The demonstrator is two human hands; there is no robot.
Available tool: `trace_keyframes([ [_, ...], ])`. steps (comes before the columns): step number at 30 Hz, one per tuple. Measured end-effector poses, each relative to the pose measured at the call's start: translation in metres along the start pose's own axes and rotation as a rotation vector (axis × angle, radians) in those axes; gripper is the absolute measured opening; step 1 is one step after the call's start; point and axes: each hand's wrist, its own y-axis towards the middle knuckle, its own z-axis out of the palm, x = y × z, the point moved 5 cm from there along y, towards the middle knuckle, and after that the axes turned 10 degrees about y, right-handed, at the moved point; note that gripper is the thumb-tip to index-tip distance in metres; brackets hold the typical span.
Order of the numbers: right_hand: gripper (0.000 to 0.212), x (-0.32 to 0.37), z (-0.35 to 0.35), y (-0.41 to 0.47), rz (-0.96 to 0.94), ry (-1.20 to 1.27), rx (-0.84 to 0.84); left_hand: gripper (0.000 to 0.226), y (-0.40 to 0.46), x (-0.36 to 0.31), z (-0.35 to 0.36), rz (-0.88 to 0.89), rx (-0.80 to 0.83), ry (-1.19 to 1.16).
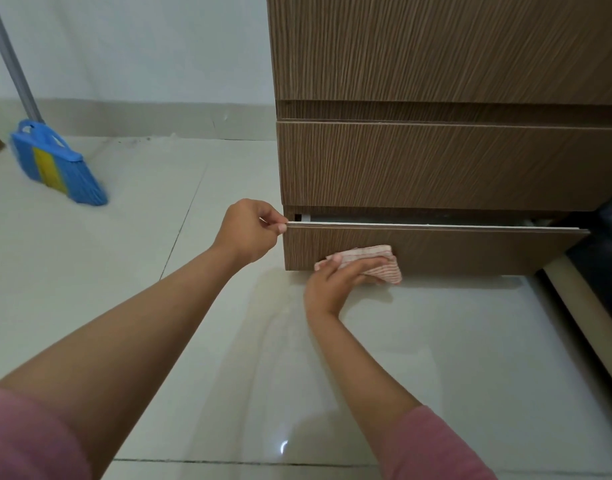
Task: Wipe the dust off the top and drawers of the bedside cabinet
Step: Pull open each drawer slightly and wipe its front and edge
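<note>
Blue-bristled broom (58,164), grey pole, leaning at the wall, well off to the left of both hands. Not in play.

Left hand (247,230): fingers curled, thumb and fingertips pinching the top left corner of the bottom drawer (453,249). Looks like a steadying or pulling grip on the drawer's upper edge. The drawer front stands slightly out from the bedside cabinet (446,50), with a thin dark gap showing above it just right of the left hand.

Right hand (335,282): below and right of the left hand, fingers wrapped over a folded pink-and-white checked cloth (370,263), pressing it flat to the drawer face near its lower left part. Cloth touches the wood; its lower fold hangs just past the drawer's bottom edge, above the pale tiled floor (384,375).

Middle drawer (453,164), above both hands, sits closed. Cabinet top out of frame, so its condition can't be told.

Judgement: step in hand is wiping the front of the lowest drawer, at its left end. Most of that face stretches right of the cloth, seemingly yet to be covered. Next move likely calls for sweeping the cloth rightward along the grain with even pressure, while the left-hand pinch keeps the drawer from sliding in. Top edge and inside lip may need a pass too.
</note>
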Motion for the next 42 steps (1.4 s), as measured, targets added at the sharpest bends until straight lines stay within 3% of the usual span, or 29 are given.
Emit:
trace_keyframes([
  [11, 0.069, 0.031, -0.031, 0.058, -0.065, 0.007, -0.079, 0.006, 0.007, -0.002, 0.009, -0.116, -0.127, -0.068],
  [25, 0.062, 0.028, -0.039, 0.056, -0.081, 0.039, -0.164, 0.012, -0.001, -0.001, 0.014, -0.044, -0.247, -0.068],
  [30, 0.045, 0.044, -0.061, 0.036, -0.011, 0.169, -0.228, 0.025, -0.023, -0.002, 0.031, -0.138, -0.293, -0.164],
  [35, 0.019, 0.072, -0.085, 0.024, 0.052, 0.009, 0.053, 0.024, -0.052, -0.034, 0.041, -0.285, -0.068, -0.172],
  [42, 0.021, 0.175, -0.094, 0.031, 0.114, -0.120, 0.422, 0.040, -0.055, -0.146, -0.021, 0.295, 0.082, -0.031],
])
